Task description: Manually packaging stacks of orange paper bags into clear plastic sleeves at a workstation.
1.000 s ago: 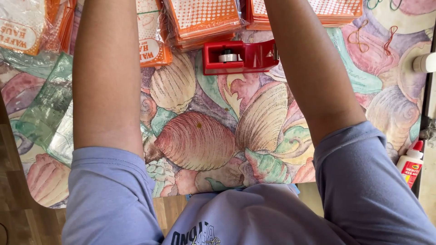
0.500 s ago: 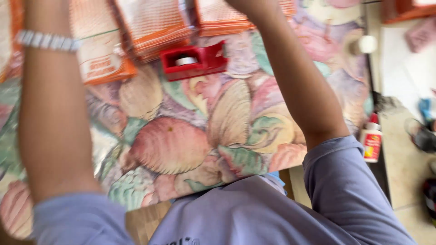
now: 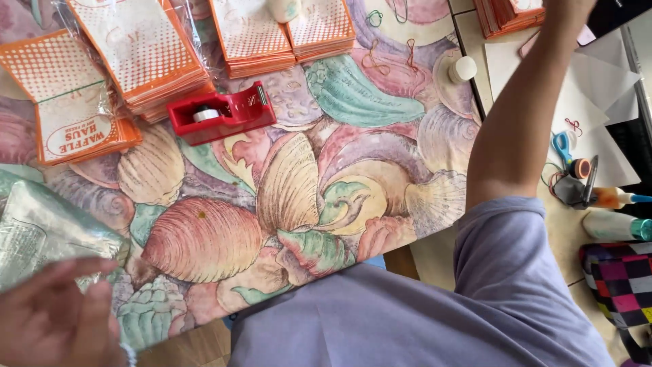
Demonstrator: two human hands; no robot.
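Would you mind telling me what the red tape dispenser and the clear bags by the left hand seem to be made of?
The red tape dispenser looks like moulded glossy plastic, with hard edges and an even sheen. The clear bags by the left hand look like thin plastic film, crinkled and see-through with glints.

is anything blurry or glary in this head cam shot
Head view: the left hand at the lower left is motion-blurred; the clear plastic bags beside it catch soft glare; the red tape dispenser and shell-print tablecloth are sharp; daylight is even, shadows faint.
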